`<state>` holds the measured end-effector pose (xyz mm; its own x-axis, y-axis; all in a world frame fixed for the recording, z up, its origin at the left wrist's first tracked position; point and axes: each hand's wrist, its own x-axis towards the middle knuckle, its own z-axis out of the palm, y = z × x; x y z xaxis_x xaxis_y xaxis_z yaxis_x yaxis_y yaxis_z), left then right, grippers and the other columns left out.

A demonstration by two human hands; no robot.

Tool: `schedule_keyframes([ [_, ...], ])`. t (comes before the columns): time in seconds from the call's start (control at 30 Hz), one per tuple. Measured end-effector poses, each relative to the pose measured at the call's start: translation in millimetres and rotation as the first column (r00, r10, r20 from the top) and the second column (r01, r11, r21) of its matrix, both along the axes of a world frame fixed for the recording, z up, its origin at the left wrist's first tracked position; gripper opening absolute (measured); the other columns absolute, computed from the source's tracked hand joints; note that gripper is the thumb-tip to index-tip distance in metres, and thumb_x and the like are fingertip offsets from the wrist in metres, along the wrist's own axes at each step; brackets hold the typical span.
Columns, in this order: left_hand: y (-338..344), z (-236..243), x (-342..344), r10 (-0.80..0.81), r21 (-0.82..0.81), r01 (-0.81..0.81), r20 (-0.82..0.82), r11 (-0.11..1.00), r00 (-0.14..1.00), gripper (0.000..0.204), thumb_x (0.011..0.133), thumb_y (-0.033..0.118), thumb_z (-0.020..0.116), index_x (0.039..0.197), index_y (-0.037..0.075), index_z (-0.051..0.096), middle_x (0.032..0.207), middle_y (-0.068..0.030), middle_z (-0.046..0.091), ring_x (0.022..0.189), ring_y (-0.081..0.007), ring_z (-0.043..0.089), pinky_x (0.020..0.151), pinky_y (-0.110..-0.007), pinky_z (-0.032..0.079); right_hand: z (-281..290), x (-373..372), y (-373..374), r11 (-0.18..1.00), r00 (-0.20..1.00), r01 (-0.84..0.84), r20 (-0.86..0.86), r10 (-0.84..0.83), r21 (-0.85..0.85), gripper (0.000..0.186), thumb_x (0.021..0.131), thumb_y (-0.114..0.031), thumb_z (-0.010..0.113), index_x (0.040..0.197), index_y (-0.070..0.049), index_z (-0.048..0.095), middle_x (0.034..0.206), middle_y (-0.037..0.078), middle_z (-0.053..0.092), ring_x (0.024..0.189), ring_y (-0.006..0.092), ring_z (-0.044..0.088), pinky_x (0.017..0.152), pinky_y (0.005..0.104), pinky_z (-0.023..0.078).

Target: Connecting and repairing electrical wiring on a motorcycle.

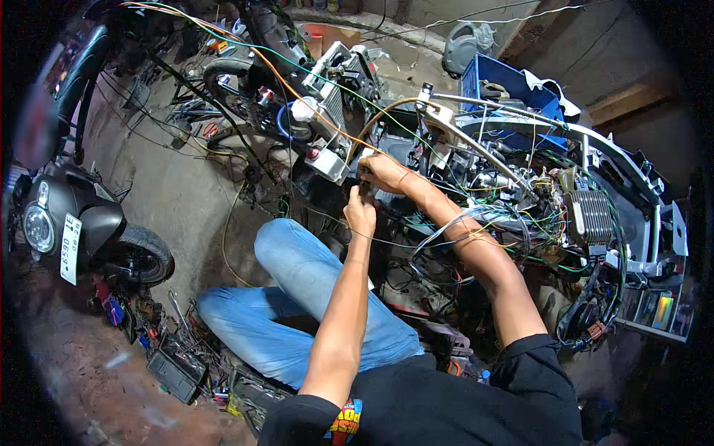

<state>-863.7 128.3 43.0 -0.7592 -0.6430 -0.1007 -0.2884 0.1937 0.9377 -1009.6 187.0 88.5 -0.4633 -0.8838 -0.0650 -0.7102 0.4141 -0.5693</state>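
My left hand [360, 208] is closed on something small and dark just below the lower edge of a silver radiator-like part [329, 160] with a red cap. Just above and to the right, my right hand [381, 173] is bent with fingers closed at the same spot; what it grips is hidden. Long orange and green wires [320, 111] run over the part and near my hands. To the right lies a stripped scooter frame [483, 156] with tangled wiring [547, 215] and a finned metal unit [589, 218].
A dark scooter [71, 223] stands at the left, with scattered parts and tools [178, 364] below it. A blue crate [506, 93] and a grey container [466, 48] sit at the back. My bent legs in jeans [297, 275] are beneath my arms.
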Motion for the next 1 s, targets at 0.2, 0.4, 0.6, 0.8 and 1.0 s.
schedule_keyframes([
  [0.2,-12,-2,7,-0.075,0.135,0.076,-0.01,0.988,0.997,0.039,0.084,0.006,0.061,0.121,0.0,0.053,0.084,-0.0234,0.068,0.078,-0.0385,0.068,0.07,-0.044,0.051,6,1,1,0.998,0.997,-0.057,-0.06,0.056,-0.021,0.012,0.084,-0.014,0.064,0.093,-0.005,0.062,0.086,0.019,0.067,0.084,0.04,0.065,0.073,0.0453,0.052],
  [0.4,-12,3,1,-0.151,-0.308,0.169,0.084,0.936,0.985,0.043,0.084,0.001,0.055,0.126,-0.005,0.049,0.084,-0.0339,0.063,0.081,-0.0488,0.064,0.068,-0.052,0.049,15,-3,1,0.998,0.999,-0.032,0.034,0.03,0.057,0.015,0.083,-0.01,0.064,0.095,-0.001,0.065,0.092,0.019,0.068,0.088,0.0358,0.066,0.08,0.0422,0.052],
  [0.6,-2,-1,0,-0.119,-0.379,0.186,0.193,0.907,0.974,0.032,0.092,0.006,0.055,0.121,-0.006,0.047,0.08,-0.0323,0.063,0.078,-0.0487,0.064,0.064,-0.053,0.049,-1,-3,-6,0.994,1.0,0.002,0.007,-0.003,0.109,0.018,0.081,-0.018,0.065,0.095,-0.007,0.065,0.09,0.018,0.069,0.086,0.0373,0.067,0.074,0.0459,0.053],
  [0.8,-4,7,-4,-0.121,-0.233,0.217,0.368,0.948,0.922,0.036,0.101,0.017,0.04,0.127,-0.006,0.047,0.092,-0.032,0.066,0.086,-0.0469,0.066,0.072,-0.054,0.052,16,4,-7,0.969,0.978,0.195,-0.109,-0.179,0.154,0.022,0.077,-0.015,0.071,0.092,-0.002,0.06,0.084,0.02,0.066,0.082,0.0396,0.065,0.073,0.045,0.052],
  [1.0,0,14,0,-0.109,-0.316,0.233,0.364,0.92,0.925,0.035,0.099,0.016,0.044,0.126,-0.004,0.047,0.086,-0.0308,0.066,0.084,-0.0461,0.067,0.068,-0.054,0.052,73,20,-4,0.819,0.863,0.415,0.456,-0.218,-0.395,0.027,0.101,-0.022,0.049,0.113,-0.002,0.062,0.09,0.011,0.071,0.083,0.0197,0.069,0.073,0.0357,0.052],
])
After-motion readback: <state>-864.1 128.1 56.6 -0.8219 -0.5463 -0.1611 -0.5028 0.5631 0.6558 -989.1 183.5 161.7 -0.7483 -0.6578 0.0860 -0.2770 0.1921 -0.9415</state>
